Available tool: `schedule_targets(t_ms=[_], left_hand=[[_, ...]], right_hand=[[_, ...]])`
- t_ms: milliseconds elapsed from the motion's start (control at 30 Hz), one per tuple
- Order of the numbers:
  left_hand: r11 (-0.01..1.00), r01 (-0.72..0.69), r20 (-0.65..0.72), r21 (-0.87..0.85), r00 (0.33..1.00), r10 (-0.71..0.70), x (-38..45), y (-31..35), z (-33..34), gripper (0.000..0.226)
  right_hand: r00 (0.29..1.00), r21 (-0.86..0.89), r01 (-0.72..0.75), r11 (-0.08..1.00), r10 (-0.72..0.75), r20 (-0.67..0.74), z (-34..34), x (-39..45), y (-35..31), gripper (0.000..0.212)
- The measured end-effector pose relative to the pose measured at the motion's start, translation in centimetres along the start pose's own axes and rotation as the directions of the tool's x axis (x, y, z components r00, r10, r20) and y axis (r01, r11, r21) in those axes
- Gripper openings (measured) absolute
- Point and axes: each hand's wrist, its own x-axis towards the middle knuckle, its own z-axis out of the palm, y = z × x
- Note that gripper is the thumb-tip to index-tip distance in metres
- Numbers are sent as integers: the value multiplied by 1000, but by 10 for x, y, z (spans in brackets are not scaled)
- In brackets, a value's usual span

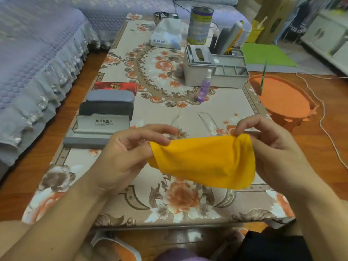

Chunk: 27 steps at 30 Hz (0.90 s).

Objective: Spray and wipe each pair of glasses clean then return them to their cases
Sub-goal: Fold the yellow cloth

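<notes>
Both hands hold a yellow cloth (205,161) stretched between them: left hand (124,155) pinches its left edge, right hand (273,147) pinches its top right corner.

Yellow cloth (203,161) hides most of clear glasses (205,117).

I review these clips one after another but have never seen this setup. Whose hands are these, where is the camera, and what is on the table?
There is no machine here: a person wears one camera on the head, looking down at the hands. The left hand and right hand both pinch a yellow cloth above a floral table. At the left lie four glasses cases, the nearest, an open grey case. A purple spray bottle stands further back. Clear glasses seem to lie behind the cloth, hard to make out.
</notes>
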Motion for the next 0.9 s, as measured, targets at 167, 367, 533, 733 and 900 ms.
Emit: schedule_targets(t_ms=[167, 367, 533, 733, 900], left_hand=[[933, 160, -220, -321, 946, -238, 7, -20, 20, 16], [996, 18, -180, -88, 983, -34, 9, -26, 18, 37], [891, -193, -43, 411, 972, 230, 5, -19, 7, 9], [905, -264, -87, 332, 947, 308, -6, -8, 10, 17], [970, 242, -210, 28, 950, -231, 3, -2, 18, 13]], right_hand=[[999, 5, 46, 999, -45, -11, 11, 3, -1, 13], [995, -119, 44, 992, -54, -82, 8, 5, -7, 44], [995, -213, 36, 976, -55, -82, -3, 4, -7, 54], [991, 71, -47, 996, 55, -121, 1, 5, 2, 21], [986, 106, -67, 992, 82, -143, 7, 7, 20, 18]])
